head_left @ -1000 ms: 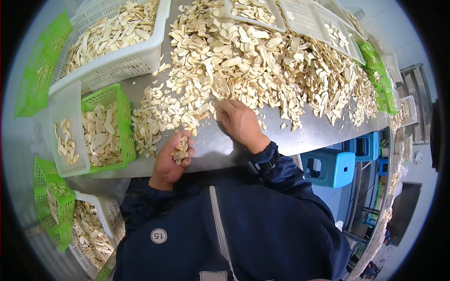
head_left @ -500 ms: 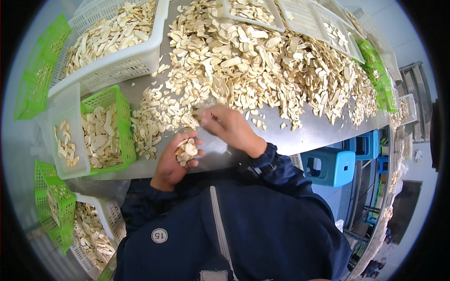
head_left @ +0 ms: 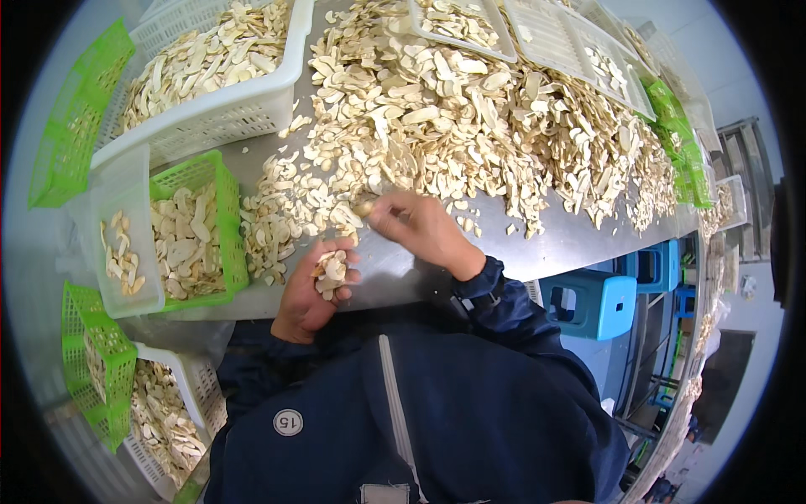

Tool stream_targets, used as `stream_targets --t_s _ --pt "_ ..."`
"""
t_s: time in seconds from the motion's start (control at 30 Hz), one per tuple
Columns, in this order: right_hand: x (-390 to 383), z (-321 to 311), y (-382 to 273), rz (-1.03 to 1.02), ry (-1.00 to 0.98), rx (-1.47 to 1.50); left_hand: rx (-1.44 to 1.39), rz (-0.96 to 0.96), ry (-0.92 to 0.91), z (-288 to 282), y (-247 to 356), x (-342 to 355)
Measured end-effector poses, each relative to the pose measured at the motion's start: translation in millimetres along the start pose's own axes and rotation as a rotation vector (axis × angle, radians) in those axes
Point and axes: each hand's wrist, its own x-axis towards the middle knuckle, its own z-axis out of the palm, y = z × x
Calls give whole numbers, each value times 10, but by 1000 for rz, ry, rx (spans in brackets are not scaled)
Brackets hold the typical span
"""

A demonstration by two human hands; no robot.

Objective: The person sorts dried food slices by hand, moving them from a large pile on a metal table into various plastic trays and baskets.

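Pale mushroom slices (head_left: 453,118), apparently dried, lie heaped across the metal table (head_left: 554,244). My left hand (head_left: 300,304) is turned palm up near the table's front edge, its fingers curled round a small bunch of mushroom slices (head_left: 332,274). Ahead of it and to the right, my right hand (head_left: 428,233) pinches one small mushroom slice (head_left: 363,209) between thumb and fingertips. That slice is just above the near edge of the heap, where loose pieces lie scattered. The two hands are apart.
Left of my hands stand a green basket (head_left: 231,220) of larger slices and a translucent tray (head_left: 156,269) with a few pieces. A white crate (head_left: 210,122) full of slices is behind them. More trays (head_left: 550,42) rest on the heap. Blue stools (head_left: 617,304) stand at the right.
My right hand has drawn slightly back from the heap, and a pinched slice now shows at its fingertips. My left hand still cradles its bunch. The whole view has shifted slightly.
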Motion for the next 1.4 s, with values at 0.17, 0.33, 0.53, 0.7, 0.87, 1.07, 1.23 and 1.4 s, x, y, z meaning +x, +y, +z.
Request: stream_targets --t_s 0.17,0.33,0.53,0.7,0.87,1.07,1.23,1.4 --pt "135 136 54 -152 -24 7 7 -24 80 109 -28 -10" --pt "234 260 238 -188 50 -369 11 -3 15 -68 -65 -3" --pt "220 77 162 -97 79 -143 -37 1 50 -75 21 -2" --pt "69 -142 -76 85 -183 397 102 19 93 94 -45 75" --pt "244 555 381 -180 106 -123 -167 -66 -45 -306 -39 156" --pt "218 613 416 -173 121 -224 -364 -319 -178 -328 63 226" --pt "193 634 400 -126 161 -241 -330 -402 -146 -79 134 219" --pt "263 721 337 -125 195 -359 -50 -235 16 179 141 157"
